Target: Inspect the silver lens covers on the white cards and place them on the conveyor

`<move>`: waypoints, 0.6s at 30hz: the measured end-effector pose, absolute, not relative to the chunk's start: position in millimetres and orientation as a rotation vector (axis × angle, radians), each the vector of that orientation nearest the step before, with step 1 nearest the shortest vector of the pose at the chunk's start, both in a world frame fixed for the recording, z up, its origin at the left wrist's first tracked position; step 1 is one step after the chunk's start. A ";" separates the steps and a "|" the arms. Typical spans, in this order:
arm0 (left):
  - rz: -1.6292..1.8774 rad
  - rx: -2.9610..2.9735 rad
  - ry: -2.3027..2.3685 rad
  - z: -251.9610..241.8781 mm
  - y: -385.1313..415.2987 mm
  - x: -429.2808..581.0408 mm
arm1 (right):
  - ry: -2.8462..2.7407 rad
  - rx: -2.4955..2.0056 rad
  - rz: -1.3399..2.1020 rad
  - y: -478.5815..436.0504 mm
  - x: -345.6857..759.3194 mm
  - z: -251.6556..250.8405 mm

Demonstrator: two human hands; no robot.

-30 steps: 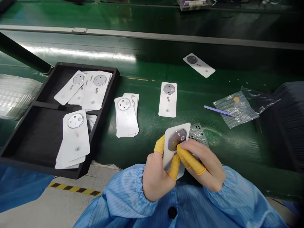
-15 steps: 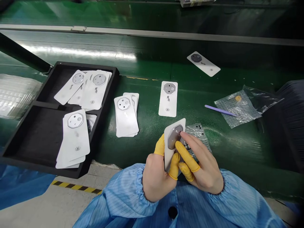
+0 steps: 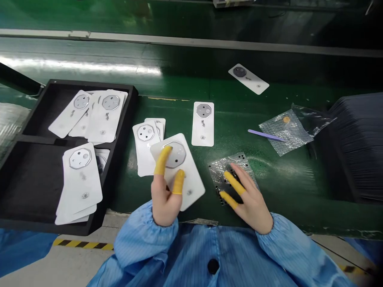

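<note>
My left hand [image 3: 164, 191], in yellow finger cots, has a white phone back cover [image 3: 189, 179] at the near end of a small stack of similar covers [image 3: 147, 159]. Two of its fingers press on the cover's face, one over the silver octagonal camera plate; its other fingers are hidden. The cover is turned at a slant and partly overlaps the stack. My right hand [image 3: 249, 199], two fingers in yellow cots, hovers over or touches a clear plastic sheet [image 3: 218, 165] scattered with small black round pieces. Its fingers are spread, with nothing seen between them.
A black divided tray [image 3: 24, 175] on the left holds more covers. One cover [image 3: 203, 133] lies straight ahead, another [image 3: 251, 81] farther back. Purple tweezers [image 3: 265, 135] rest against a bubble-wrap bag [image 3: 281, 145] on the right, near a dark ribbed stack [image 3: 359, 143].
My left hand has carried the cover left, from upright in front of me to over the stack. My right hand has left the cover and come down at the plastic sheet, fingers spreading.
</note>
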State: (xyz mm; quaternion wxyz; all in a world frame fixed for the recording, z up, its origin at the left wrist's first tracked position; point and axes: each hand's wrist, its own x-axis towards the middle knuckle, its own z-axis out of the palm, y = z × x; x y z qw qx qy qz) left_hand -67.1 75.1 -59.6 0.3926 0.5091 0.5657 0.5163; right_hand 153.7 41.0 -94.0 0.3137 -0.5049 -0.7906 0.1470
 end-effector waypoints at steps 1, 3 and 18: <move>1.229 1.315 1.474 -63.2 76.3 -75.1 | -2.101 -1.345 0.385 39.0 156.6 -101.1; 1.005 1.333 1.500 -69.1 75.6 -83.1 | -2.087 -1.323 0.382 38.0 159.8 -112.1; 0.849 1.334 1.334 -78.2 79.2 -25.7 | -1.916 -1.161 0.392 56.7 158.7 -74.2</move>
